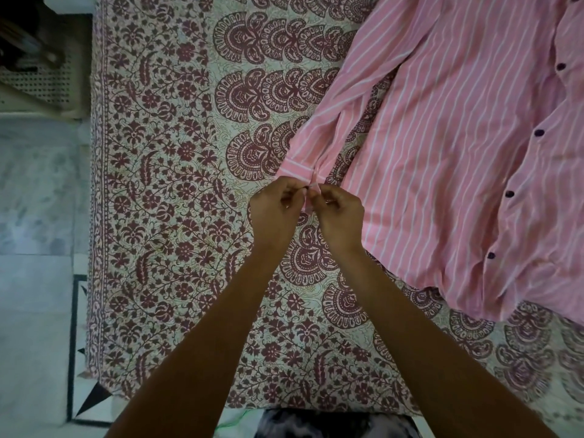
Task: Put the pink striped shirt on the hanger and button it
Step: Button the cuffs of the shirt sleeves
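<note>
Right now my left hand (275, 210) and right hand (339, 213) both pinch the cuff (298, 170) of the pink striped shirt (458, 153), which lies flat on the bed (177, 184). Its front buttons (539, 132) seem fastened; I see no hanger, and the cuff looks unfinished.

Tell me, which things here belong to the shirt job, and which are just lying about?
Part of the job: pink striped shirt; its sleeve cuff, pinched by the left hand and right hand; dark front buttons. No hanger is in view.

Just lying about: patterned bedspread under the shirt; perforated plastic crate at top left; pale floor.
</note>
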`<action>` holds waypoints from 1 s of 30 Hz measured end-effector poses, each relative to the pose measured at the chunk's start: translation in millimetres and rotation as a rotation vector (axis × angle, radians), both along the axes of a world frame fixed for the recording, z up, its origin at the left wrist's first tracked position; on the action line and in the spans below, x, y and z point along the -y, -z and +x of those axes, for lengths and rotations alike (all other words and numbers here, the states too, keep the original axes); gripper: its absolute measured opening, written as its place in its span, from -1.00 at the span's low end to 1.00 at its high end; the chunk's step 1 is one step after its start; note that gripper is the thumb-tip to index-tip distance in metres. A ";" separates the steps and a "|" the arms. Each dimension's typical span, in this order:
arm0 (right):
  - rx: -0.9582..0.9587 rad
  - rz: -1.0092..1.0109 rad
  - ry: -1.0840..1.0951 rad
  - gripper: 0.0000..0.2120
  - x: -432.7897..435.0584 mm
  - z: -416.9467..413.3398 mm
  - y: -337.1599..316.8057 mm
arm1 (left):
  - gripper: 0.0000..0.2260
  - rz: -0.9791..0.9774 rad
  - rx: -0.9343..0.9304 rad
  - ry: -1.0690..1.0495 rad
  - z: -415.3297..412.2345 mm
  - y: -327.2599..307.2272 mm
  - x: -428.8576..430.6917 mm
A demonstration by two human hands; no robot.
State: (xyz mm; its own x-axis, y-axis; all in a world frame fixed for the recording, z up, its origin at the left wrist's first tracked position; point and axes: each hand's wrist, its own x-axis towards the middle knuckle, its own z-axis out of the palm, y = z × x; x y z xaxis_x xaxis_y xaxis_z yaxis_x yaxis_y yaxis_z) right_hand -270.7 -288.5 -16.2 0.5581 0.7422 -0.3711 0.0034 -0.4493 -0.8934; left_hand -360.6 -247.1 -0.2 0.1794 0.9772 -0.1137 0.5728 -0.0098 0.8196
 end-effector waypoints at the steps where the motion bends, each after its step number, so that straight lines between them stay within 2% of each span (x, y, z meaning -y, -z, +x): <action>1: 0.033 -0.013 -0.026 -0.85 -0.1 0.2 0.6 | -0.93 0.010 -0.002 -0.004 0.0 0.6 -0.1; 5: 0.186 -0.060 -0.096 -0.72 -0.6 0.6 -1.4 | -0.93 0.014 -0.031 0.024 1.7 3.3 1.5; 9: 0.250 -0.093 -0.170 -0.82 -2.1 3.0 -4.9 | -0.91 0.066 -0.111 0.136 -2.8 9.0 0.2; 11: 0.249 -0.114 -0.202 -0.84 -3.9 5.8 -8.5 | -0.90 0.102 -0.152 0.203 -5.5 9.6 -4.3; 13: 0.208 -0.130 -0.221 -0.75 -6.3 9.6 -14.3 | -0.89 0.133 -0.179 0.256 -6.0 8.5 -8.8; 17: 0.089 -0.072 -0.218 -0.72 -8.7 17.0 -15.4 | -0.89 0.108 -0.118 0.191 -3.6 7.0 -10.0; 21: 0.172 -0.055 -0.266 -0.88 -6.1 22.7 -6.5 | -0.88 0.048 -0.110 0.157 0.3 8.9 -7.6; 25: 0.305 -0.063 -0.270 -0.84 -5.7 21.7 -2.5 | -0.83 -0.046 -0.116 0.147 2.9 7.5 -8.5; 30: 0.597 -0.093 -0.307 -0.86 -7.9 18.1 -2.1 | -0.86 -0.335 0.011 0.057 10.3 -2.3 -6.3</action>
State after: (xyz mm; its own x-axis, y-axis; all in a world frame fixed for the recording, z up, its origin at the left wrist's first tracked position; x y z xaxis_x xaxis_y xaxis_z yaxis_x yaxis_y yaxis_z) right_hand -252.6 -280.6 -14.2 0.4563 0.8796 -0.1347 0.6241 -0.4243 -0.6561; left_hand -350.2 -240.8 2.0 0.2359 0.8741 -0.4247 0.5705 0.2292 0.7887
